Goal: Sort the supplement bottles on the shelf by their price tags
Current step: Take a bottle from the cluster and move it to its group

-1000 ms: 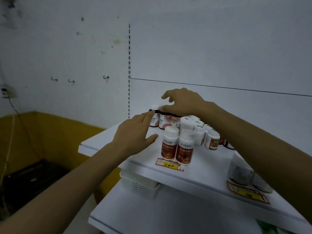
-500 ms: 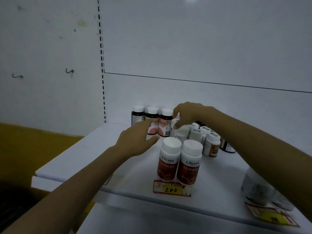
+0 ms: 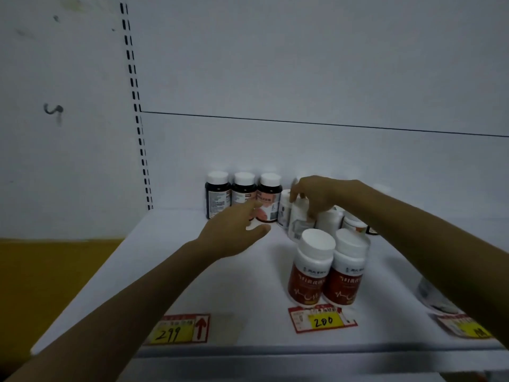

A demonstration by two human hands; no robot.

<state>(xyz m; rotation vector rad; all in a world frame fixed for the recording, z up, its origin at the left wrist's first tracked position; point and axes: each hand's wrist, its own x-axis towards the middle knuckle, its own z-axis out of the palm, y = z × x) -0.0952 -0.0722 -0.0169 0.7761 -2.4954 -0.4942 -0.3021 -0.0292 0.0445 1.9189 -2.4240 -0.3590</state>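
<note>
Three dark bottles (image 3: 243,194) with white caps stand in a row at the back of the white shelf (image 3: 234,285). Right of them is a cluster of white bottles, and my right hand (image 3: 316,197) grips one white bottle (image 3: 298,221) from above. My left hand (image 3: 234,232) hovers open just in front of the dark bottles, fingers apart, holding nothing. Two red-labelled bottles (image 3: 327,268) stand near the front behind a tag marked 200 (image 3: 322,321). A tag marked 299 (image 3: 179,329) lies at the front left.
A third price tag (image 3: 465,326) sits at the front right, with a blurred pale bottle (image 3: 435,296) behind it, partly hidden by my right arm. A slotted upright (image 3: 136,106) runs up the back wall. A yellow wall (image 3: 55,271) lies left of the shelf.
The view has moved closer and lower onto the shelf, bringing the 299 tag into sight. My right hand has closed down on a white bottle. My left hand stays open near the dark bottles.
</note>
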